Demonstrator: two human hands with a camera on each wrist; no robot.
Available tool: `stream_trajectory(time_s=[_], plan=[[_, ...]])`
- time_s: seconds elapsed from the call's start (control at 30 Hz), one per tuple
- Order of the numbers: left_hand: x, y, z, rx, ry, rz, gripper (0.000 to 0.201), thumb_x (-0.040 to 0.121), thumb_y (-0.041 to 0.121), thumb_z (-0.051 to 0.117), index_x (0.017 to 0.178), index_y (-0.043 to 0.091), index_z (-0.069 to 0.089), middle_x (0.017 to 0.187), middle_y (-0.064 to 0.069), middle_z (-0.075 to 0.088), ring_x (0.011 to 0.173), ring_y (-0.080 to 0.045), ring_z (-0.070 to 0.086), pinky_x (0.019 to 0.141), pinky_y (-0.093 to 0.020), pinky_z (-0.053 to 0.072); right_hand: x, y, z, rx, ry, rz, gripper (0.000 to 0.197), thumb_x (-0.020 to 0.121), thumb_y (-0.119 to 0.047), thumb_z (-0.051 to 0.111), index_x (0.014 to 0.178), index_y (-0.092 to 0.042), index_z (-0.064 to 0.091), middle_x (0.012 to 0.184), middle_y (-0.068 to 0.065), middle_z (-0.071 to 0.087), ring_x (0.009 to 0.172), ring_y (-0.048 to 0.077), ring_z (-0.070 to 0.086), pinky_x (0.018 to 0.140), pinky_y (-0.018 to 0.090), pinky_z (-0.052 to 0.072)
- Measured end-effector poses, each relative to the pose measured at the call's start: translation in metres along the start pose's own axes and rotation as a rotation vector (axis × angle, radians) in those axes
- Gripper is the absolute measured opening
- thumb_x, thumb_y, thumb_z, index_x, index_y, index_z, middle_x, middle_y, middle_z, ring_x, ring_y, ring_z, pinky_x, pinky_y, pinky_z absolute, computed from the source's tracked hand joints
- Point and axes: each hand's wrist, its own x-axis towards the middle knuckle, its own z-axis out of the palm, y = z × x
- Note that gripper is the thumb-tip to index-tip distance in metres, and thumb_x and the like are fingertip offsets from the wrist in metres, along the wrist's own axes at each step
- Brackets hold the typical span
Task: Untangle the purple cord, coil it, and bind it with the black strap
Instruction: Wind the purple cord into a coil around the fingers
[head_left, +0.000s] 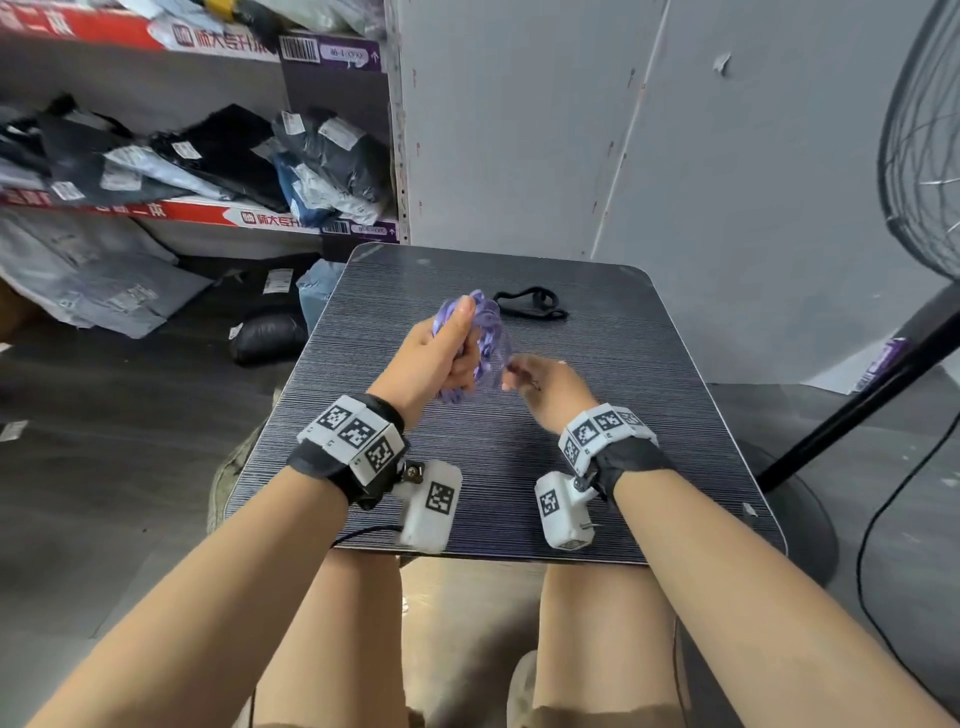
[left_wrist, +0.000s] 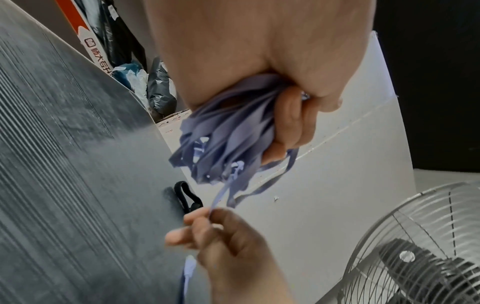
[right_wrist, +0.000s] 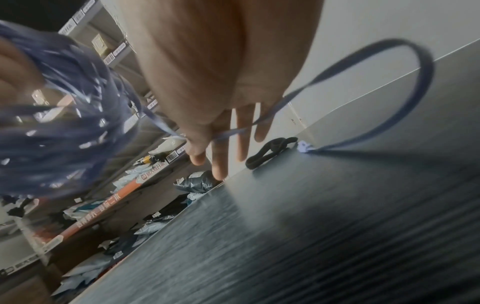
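My left hand (head_left: 441, 358) grips the coiled purple cord (head_left: 485, 332) upright above the table (head_left: 649, 441); my right hand (head_left: 545, 387) pinches its loose tail just beside. The black strap (head_left: 530, 304) lies beyond, nearer my right.

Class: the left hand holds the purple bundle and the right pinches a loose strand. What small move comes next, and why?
Probably wind the loose tail onto the purple cord bundle gripped by the left hand: the right hand pinches it, and the black strap lies unused.
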Motion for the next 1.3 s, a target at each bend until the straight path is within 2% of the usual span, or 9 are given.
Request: stream_trajectory(time_s=[0.13, 0.3, 0.47, 0.53, 0.67, 0.83, 0.9, 1.03, 1.3], plan=[[0.006, 0.007, -0.006, -0.010, 0.135, 0.080, 0.040, 0.092, 0.037, 0.051, 0.062, 0.023, 0.030, 0.051, 0.009, 0.027, 0.047, -0.010, 0.023, 0.052, -0.027, 0.025, -0.005, -0.011, 0.000, -0.021, -0.141, 0.058, 0.028, 0.100, -0.013, 0.031, 0.113, -0.009, 0.055, 0.107, 0.009, 0.066, 0.101, 0.024, 0.061, 0.095, 0.036, 0.041], [0.011, 0.008, -0.004, 0.167, 0.161, 0.150, 0.023, 0.090, 0.020, 0.063, 0.080, 0.009, 0.045, 0.063, -0.005, 0.043, 0.052, -0.009, 0.043, 0.055, -0.018, 0.041, 0.002, -0.035, 0.002, -0.356, -0.388, 0.012, 0.069, 0.088, 0.011, 0.037, 0.146, -0.026, 0.023, 0.142, 0.005, 0.047, 0.120, 0.029, 0.053, 0.091, 0.042, 0.047], [0.017, -0.004, 0.005, 0.339, 0.142, 0.108, 0.032, 0.089, 0.026, 0.062, 0.077, 0.011, 0.036, 0.068, -0.006, 0.038, 0.060, -0.015, 0.036, 0.059, -0.025, 0.035, 0.001, -0.057, 0.004, -0.695, -0.300, -0.241, 0.062, 0.089, 0.004, 0.042, 0.143, -0.023, 0.025, 0.132, 0.011, 0.050, 0.106, 0.031, 0.057, 0.075, 0.041, 0.048], [0.019, -0.010, 0.006, 0.445, 0.206, 0.078, 0.037, 0.089, 0.029, 0.063, 0.085, 0.010, 0.031, 0.071, -0.005, 0.039, 0.064, -0.013, 0.039, 0.060, -0.024, 0.039, -0.002, -0.059, 0.006, -0.692, -0.143, -0.340, 0.044, 0.094, -0.007, 0.042, 0.137, -0.015, 0.037, 0.124, 0.013, 0.056, 0.099, 0.033, 0.060, 0.070, 0.040, 0.047], [0.022, -0.013, 0.006, 0.463, 0.256, 0.073, 0.036, 0.088, 0.030, 0.063, 0.080, 0.015, 0.032, 0.075, -0.017, 0.051, 0.067, -0.017, 0.046, 0.069, -0.042, 0.048, -0.006, -0.056, 0.005, -0.584, 0.092, -0.396, 0.031, 0.095, -0.027, 0.048, 0.119, -0.008, 0.056, 0.100, 0.015, 0.066, 0.090, 0.034, 0.062, 0.071, 0.040, 0.048], [0.020, -0.013, 0.006, 0.561, 0.248, 0.085, 0.038, 0.089, 0.034, 0.060, 0.080, 0.012, 0.030, 0.061, 0.000, 0.031, 0.053, -0.011, 0.029, 0.048, -0.019, 0.031, -0.011, -0.058, 0.001, -0.515, 0.248, -0.322, 0.036, 0.049, -0.035, 0.090, 0.053, -0.009, 0.065, 0.046, 0.004, 0.057, 0.043, 0.025, 0.056, 0.039, 0.021, 0.039], [0.019, -0.013, 0.006, 0.612, 0.218, 0.083, 0.039, 0.090, 0.037, 0.057, 0.073, 0.016, 0.029, 0.058, 0.002, 0.029, 0.050, -0.010, 0.027, 0.045, -0.018, 0.032, -0.009, -0.059, 0.000, -0.517, 0.294, -0.313, 0.036, 0.053, -0.038, 0.087, 0.056, -0.009, 0.066, 0.051, 0.005, 0.060, 0.052, 0.027, 0.060, 0.042, 0.024, 0.040], [0.017, -0.014, 0.005, 0.634, 0.185, 0.103, 0.044, 0.090, 0.037, 0.059, 0.064, 0.019, 0.027, 0.057, 0.002, 0.029, 0.050, -0.011, 0.027, 0.049, -0.019, 0.031, -0.008, -0.057, -0.003, -0.527, 0.261, -0.189, 0.034, 0.084, -0.041, 0.060, 0.095, -0.010, 0.069, 0.092, 0.009, 0.069, 0.097, 0.028, 0.058, 0.068, 0.033, 0.041], [0.016, -0.023, -0.002, 0.660, 0.135, 0.014, 0.045, 0.088, 0.041, 0.059, 0.064, 0.017, 0.030, 0.055, -0.002, 0.034, 0.050, -0.014, 0.030, 0.048, -0.022, 0.029, -0.011, -0.056, -0.006, -0.612, 0.116, -0.188, 0.043, 0.087, -0.049, 0.053, 0.099, -0.010, 0.067, 0.096, 0.007, 0.067, 0.100, 0.024, 0.055, 0.073, 0.032, 0.042]])
